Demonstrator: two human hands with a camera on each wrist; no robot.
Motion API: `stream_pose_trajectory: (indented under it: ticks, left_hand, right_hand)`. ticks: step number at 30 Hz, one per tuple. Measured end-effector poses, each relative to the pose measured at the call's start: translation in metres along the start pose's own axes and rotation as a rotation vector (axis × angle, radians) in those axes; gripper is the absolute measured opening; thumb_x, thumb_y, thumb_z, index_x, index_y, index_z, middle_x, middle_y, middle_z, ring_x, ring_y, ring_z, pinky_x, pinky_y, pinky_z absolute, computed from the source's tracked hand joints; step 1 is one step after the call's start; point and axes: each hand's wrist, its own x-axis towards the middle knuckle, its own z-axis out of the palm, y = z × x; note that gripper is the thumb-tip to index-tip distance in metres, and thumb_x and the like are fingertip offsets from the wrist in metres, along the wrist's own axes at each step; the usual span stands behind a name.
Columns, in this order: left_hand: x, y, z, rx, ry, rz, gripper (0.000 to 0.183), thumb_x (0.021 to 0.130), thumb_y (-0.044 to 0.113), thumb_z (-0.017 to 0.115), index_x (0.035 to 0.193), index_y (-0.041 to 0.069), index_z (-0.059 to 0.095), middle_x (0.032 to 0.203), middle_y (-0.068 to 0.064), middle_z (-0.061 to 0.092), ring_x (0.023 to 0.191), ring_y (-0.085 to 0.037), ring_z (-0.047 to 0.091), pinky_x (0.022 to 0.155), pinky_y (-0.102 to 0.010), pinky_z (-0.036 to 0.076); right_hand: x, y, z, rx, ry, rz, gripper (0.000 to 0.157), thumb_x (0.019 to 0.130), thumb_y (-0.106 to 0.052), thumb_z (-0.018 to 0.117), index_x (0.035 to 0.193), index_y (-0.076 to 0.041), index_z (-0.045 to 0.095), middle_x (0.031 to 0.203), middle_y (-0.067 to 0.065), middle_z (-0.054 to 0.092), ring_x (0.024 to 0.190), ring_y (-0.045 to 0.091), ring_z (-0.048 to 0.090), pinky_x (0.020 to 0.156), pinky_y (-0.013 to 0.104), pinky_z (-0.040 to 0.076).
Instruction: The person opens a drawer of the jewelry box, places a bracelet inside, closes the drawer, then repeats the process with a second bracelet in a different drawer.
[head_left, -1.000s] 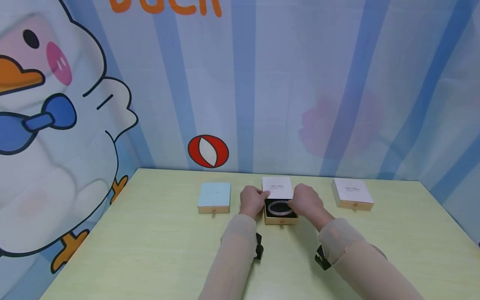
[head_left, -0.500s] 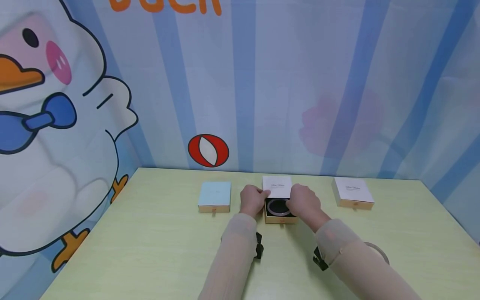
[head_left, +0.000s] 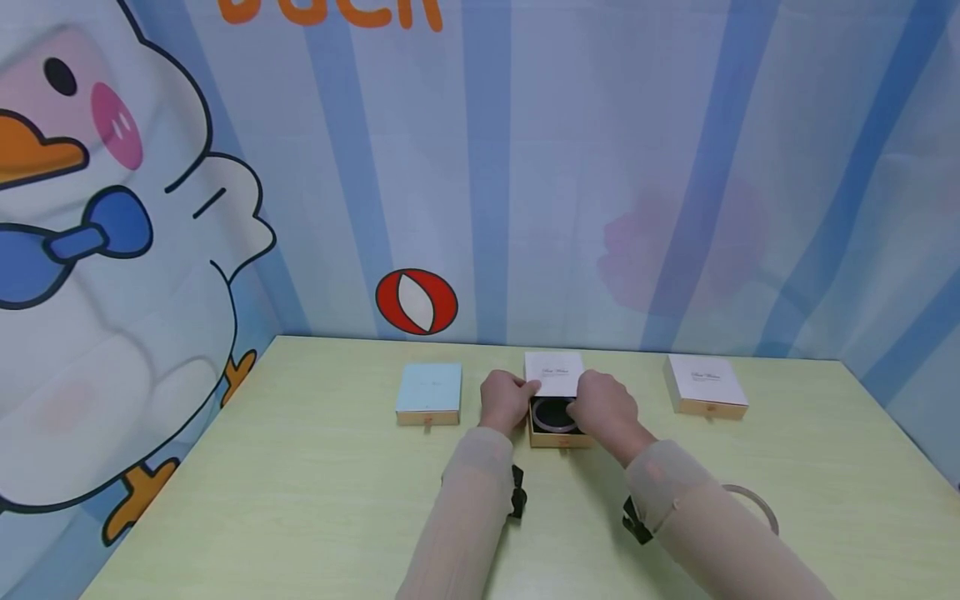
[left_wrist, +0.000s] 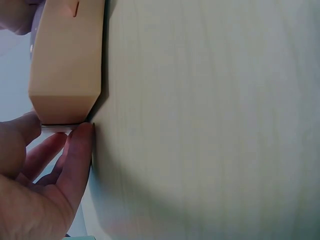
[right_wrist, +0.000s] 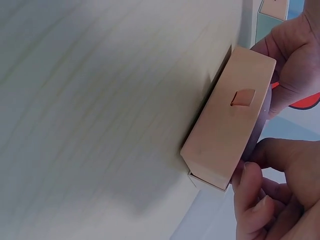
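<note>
"Extending from the near edge are two beige sleeves (head_left: 465,533), each with a black wrist attachment (head_left: 518,493) at its inner side. What lies beside the right one?"

"A pale ring (head_left: 767,506), partly hidden by that sleeve, on the wood-patterned table (head_left: 300,517)."

"And at the centre?"

"A tan drawer (head_left: 561,442) projects from the near side of its box. It contains a bangle (head_left: 553,429) over a black lining (head_left: 553,413); in the right wrist view, the bangle's edge rises above the drawer's rim."

"How are the hands placed?"

"Right hand (head_left: 606,408): thumb and curled fingers pinch the bangle's right side. Left hand (head_left: 506,400): thumb and fingers grip the left side of the white cover (head_left: 553,375), just behind the drawer."

"What stands farther off?"

"Well apart on either side, a pale-blue box (head_left: 428,392) to the left and a lettered white box (head_left: 705,385) to the right, both closed. Behind hangs a striped backdrop (head_left: 555,167), printed with a large duck (head_left: 112,350)."
</note>
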Motion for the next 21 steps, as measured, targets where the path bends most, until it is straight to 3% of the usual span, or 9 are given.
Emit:
stream_pose_trajectory:
  ticks: [21]
  left_hand:
    - [-0.0003, -0.0003, -0.0003, 0.009, 0.005, 0.016, 0.025, 0.088, 0.031, 0.068, 0.086, 0.006, 0.073, 0.076, -0.005, 0.062, 0.066, -0.017, 0.054, 0.055, -0.026, 0.041]
  right_hand:
    - [-0.0057, -0.0004, 0.0003, 0.004, 0.005, -0.015, 0.020, 0.085, -0.020, 0.065, 0.090, -0.001, 0.064, 0.075, 0.007, 0.061, 0.059, 0.019, 0.054, 0.046, 0.030, 0.040]
